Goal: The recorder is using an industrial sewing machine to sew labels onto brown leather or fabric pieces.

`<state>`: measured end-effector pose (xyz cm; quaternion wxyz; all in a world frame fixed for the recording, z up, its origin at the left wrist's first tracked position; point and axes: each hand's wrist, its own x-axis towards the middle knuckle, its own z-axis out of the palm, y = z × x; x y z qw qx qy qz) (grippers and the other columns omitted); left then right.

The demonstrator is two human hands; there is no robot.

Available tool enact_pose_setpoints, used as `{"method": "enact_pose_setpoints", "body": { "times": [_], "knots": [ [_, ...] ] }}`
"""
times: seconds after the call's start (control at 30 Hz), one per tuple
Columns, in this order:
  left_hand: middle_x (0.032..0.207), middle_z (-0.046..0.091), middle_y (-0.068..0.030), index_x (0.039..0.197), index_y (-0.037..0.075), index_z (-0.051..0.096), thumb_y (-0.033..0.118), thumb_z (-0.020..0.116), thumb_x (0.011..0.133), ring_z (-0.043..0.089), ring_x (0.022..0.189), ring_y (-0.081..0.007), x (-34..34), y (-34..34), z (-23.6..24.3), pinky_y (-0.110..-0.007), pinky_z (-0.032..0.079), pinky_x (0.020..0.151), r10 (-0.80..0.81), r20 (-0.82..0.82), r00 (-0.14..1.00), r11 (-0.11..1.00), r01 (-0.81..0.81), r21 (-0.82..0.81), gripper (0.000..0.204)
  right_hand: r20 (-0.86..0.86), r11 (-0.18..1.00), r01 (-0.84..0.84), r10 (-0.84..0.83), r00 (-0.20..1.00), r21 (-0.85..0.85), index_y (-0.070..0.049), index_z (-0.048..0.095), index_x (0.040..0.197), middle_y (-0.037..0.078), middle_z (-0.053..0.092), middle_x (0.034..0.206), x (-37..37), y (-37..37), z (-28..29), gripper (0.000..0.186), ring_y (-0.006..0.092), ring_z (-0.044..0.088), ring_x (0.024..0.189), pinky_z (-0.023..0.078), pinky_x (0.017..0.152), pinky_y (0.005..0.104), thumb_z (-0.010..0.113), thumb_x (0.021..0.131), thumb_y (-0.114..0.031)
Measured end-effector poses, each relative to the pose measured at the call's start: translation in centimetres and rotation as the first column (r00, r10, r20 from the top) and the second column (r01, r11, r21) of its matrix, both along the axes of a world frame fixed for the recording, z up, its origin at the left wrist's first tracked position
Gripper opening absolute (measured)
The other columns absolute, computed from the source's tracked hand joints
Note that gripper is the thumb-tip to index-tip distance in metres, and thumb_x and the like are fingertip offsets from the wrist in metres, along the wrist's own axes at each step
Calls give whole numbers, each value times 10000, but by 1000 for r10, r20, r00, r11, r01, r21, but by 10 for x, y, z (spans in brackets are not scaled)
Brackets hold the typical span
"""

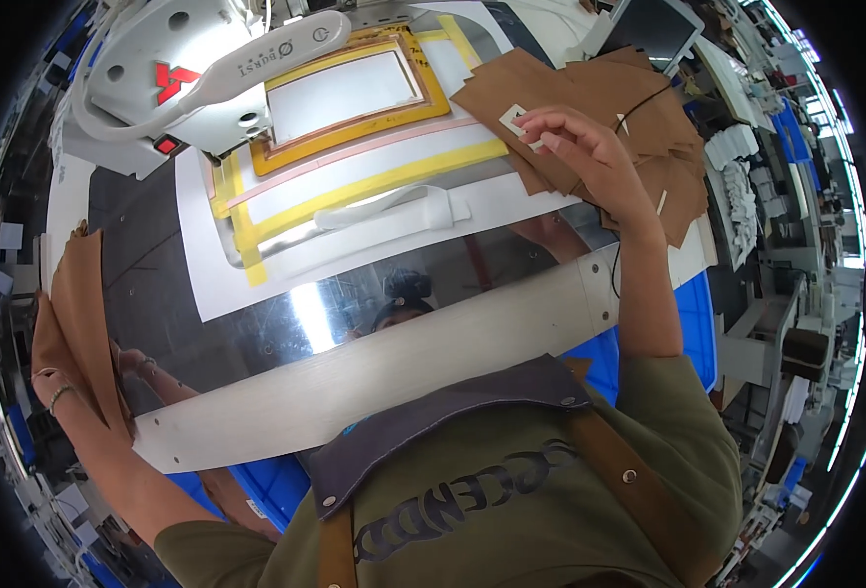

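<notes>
My left hand (53, 382) grips a brown fabric piece (85, 284) at the left edge of the metal table (217, 363), its fingers partly hidden by the cloth. My right hand (585, 157), fingers loosely curled and apart, is over a pile of brown pieces (668, 137), at a small white card (511, 115); I cannot tell if it touches the card. At the top centre, a yellow rectangular frame (428, 83) lies on a white sheet (208, 294) marked with yellow and pink tape, with a pale curved strip (433, 206) below it.
A white machine head (139, 88) with a grey handle overhangs the upper left. A screen (649, 34) stands at the back right, with a dark cable over the brown pile. Blue bins (688, 333) sit below the table's front edge. Other workbenches line the right side.
</notes>
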<state>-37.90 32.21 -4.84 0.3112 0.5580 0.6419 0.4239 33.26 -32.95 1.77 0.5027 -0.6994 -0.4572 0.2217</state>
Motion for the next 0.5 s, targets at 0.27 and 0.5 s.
{"method": "enact_pose_setpoints", "body": {
  "times": [0.27,0.5],
  "knots": [
    [1296,751,-151,1289,55,736,227,634,1078,728,1128,-349,131,-43,82,-418,578,953,255,-753,606,656,464,596,291,266,994,2,28,964,-113,-10,718,1236,91,720,1335,-5,18,12,248,183,656,1193,510,1022,311,652,1046,-155],
    [1476,630,-175,1307,-27,614,23,559,1051,595,1337,-384,285,-203,1,-443,466,1134,-500,-840,211,274,959,77,267,909,795,497,158,386,-349,-129,481,1600,226,445,1647,-10,19,-45,662,449,379,1537,382,1222,553,584,952,-217]
  ]
}}
